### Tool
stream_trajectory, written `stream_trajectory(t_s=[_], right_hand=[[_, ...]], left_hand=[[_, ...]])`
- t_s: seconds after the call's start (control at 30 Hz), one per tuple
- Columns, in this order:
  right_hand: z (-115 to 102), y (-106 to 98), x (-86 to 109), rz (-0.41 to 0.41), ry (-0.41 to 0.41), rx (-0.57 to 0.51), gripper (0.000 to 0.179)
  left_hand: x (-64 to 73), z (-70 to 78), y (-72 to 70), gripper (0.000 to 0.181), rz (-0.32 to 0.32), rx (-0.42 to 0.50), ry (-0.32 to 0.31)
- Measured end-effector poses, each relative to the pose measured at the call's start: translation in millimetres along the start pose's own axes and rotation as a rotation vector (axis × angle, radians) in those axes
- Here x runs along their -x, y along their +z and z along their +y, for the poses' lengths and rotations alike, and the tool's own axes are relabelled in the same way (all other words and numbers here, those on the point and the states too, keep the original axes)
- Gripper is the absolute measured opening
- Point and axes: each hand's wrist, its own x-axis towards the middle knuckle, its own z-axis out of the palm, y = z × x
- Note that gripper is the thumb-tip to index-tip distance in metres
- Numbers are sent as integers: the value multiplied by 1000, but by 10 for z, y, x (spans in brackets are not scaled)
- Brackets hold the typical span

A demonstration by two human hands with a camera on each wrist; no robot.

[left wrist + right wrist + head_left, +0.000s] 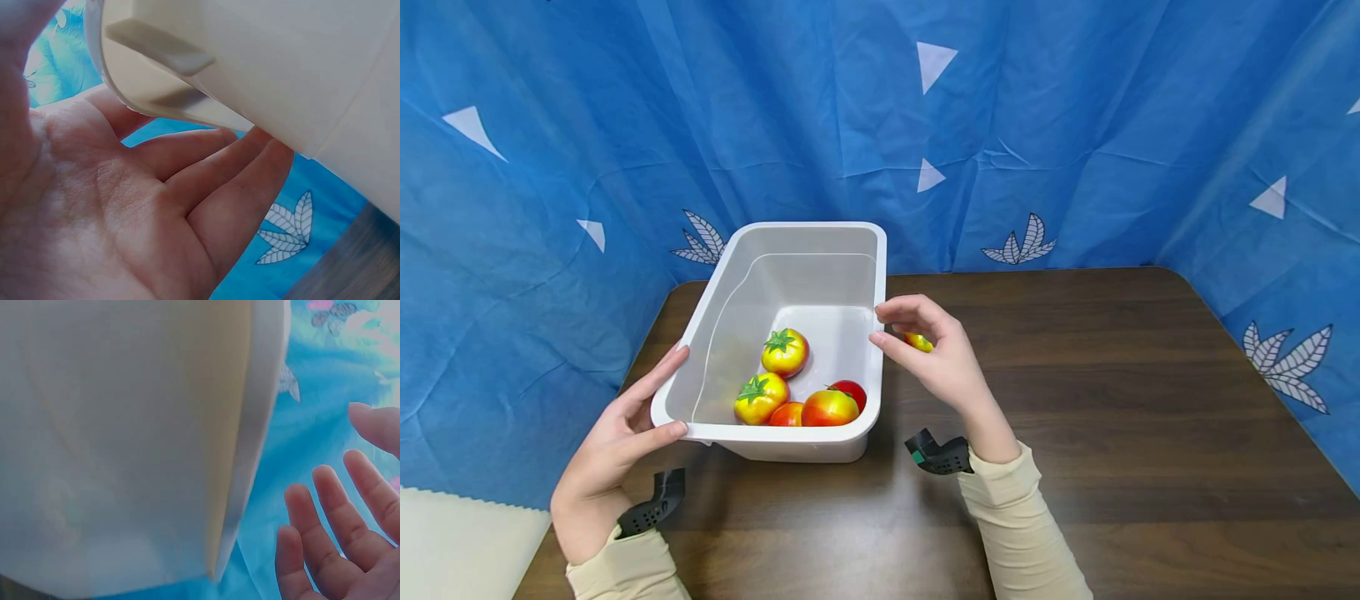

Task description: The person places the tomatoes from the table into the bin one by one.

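A white plastic bin [820,450] stands tilted toward the near side, above the left part of the table. Several toy tomatoes [786,353], red and yellow, some with green leafy tops, lie inside, mostly against its near end. My left hand [613,458] grips the rim at the near left corner; in the left wrist view the fingers reach beneath it. Beside the right rim is my right hand [936,350], its fingers loosely bent and holding nothing; the right wrist view shows a gap to the bin wall [125,456]. Another tomato [919,342] is mostly hidden behind that hand.
The dark wooden table [1135,417] extends to the right of the bin. A blue patterned curtain [1037,108] encloses the back and sides. Something pale with a scalloped edge [460,542] fills the lower left corner.
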Motion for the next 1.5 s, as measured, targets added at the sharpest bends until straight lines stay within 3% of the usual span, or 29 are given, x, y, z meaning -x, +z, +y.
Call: stream_trajectory(t_s=[0.6, 1.07, 1.5], right_hand=[[313, -367, 130, 125, 73, -45, 28], [488, -460, 103, 114, 113, -7, 36], [865, -497, 57, 106, 204, 97, 50]], left_hand=[[6, -8, -4, 77, -1, -4, 3], [24, 7, -5, 78, 12, 3, -3], [7, -12, -2, 77, 12, 2, -5]])
